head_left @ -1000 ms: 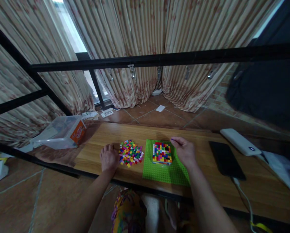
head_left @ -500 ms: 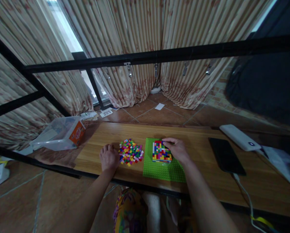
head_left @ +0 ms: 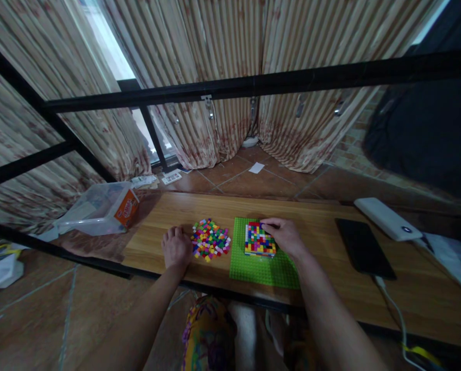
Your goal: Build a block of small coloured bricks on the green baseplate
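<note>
A block of many small coloured bricks (head_left: 259, 242), several layers high, stands on a green studded baseplate (head_left: 249, 273). My right hand (head_left: 286, 236) reaches over its far right corner, thumb and index finger pinched together at the top layer. Whatever lies between those fingertips is too small and covered to make out. On the wooden tabletop, my left hand (head_left: 176, 246) rests palm down with its fingers loosely bent and slightly apart, holding nothing visible. Right beside it lies a loose heap of tiny multicoloured bricks (head_left: 210, 239), between that hand and the baseplate.
A black phone (head_left: 363, 248) on a white cable and a white power bank (head_left: 387, 219) lie at the right of the wooden table (head_left: 319, 216). Left of the table sits a clear plastic box (head_left: 102, 208) with an orange label. A black metal rail (head_left: 230, 91) crosses beyond.
The view has shifted slightly, moving the whole scene a little to the right. Both hands keep nearly the same places, the right one still at the far right corner of the brick block.
</note>
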Demonstrator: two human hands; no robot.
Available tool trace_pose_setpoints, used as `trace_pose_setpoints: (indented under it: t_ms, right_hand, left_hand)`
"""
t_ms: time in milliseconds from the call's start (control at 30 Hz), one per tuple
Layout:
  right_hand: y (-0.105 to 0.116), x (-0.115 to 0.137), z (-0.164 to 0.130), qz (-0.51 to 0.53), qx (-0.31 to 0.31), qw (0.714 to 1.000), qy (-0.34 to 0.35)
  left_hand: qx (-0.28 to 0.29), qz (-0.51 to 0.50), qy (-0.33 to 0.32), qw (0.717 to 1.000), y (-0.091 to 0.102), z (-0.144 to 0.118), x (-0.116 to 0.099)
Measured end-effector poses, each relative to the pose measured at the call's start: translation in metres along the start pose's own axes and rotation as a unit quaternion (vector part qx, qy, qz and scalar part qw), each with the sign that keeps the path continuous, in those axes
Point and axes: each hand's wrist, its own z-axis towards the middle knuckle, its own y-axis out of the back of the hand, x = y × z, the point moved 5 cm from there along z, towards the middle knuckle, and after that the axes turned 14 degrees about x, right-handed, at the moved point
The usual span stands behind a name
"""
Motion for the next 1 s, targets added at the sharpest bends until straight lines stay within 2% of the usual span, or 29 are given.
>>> trace_pose_setpoints:
  t_ms: [267, 367, 567, 700, 800, 900, 1000]
  right_hand:
    - [-0.001, -0.001, -0.002, 0.028, 0.014, 1.0, 0.001]
    - [0.005, -0.001, -0.004, 0.063, 0.002, 0.998, 0.002]
    - [0.034, 0.002, -0.009, 0.17, -0.152, 0.973, 0.027]
    - [0.031, 0.017, -0.016, 0.158, -0.204, 0.963, 0.08]
    - [0.008, 0.034, -0.023, 0.087, -0.17, 0.974, 0.122]
    - [-0.032, 0.052, -0.032, -0.013, -0.058, 0.985, 0.165]
    - [-0.073, 0.067, -0.043, -0.139, 0.06, 0.963, 0.224]
  left_hand:
    - [0.001, 0.003, 0.001, 1.0, 0.001, 0.0, 0.0]
    - [-0.001, 0.005, -0.002, 1.0, 0.0, 0.0, 0.0]
    - [-0.003, 0.0, -0.004, 1.0, -0.004, 0.001, 0.001]
    - [0.003, 0.002, 0.003, 1.0, -0.006, 0.001, 0.001]
    - [0.007, 0.0, 0.008, 1.0, -0.007, 0.0, 0.001]
    - [0.005, -0.003, 0.007, 1.0, -0.006, 0.0, 0.0]
    - [0.006, -0.001, 0.007, 1.0, -0.006, -0.001, 0.0]
